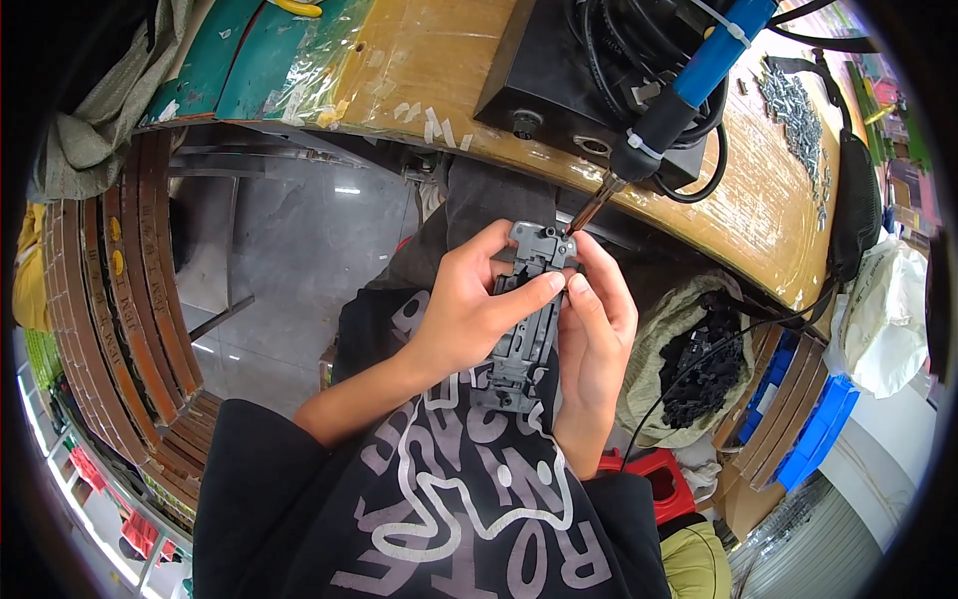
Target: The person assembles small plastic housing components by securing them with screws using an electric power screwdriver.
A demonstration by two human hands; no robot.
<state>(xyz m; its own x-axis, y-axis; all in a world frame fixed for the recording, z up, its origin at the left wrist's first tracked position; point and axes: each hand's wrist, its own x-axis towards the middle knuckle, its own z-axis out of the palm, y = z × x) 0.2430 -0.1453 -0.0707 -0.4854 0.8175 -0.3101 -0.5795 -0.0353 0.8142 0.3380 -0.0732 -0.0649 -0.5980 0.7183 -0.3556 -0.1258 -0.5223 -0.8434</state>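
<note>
A long dark grey moulded plastic part [529, 324], with slots and small bosses along it, is held upright in front of my chest. My left hand [474, 304] grips its upper left side, thumb across the front. Around its right edge curl the fingers of my right hand [599, 319], with the thumb close to the left thumb tip. The hot metal-looking tip of a blue and black soldering iron [654, 125] slants down to the part's top right corner. It appears to touch or nearly touch there. The iron is fixed above, and neither hand holds it.
A black box [544, 95] with cables stands on the worn wooden table [399, 70]. Small metal pieces [793, 110] lie heaped at the table's right. Below it, a sack [644, 399] holds black parts. Stacked brown trays [120, 299] stand left; blue crates [813, 429] are lower right.
</note>
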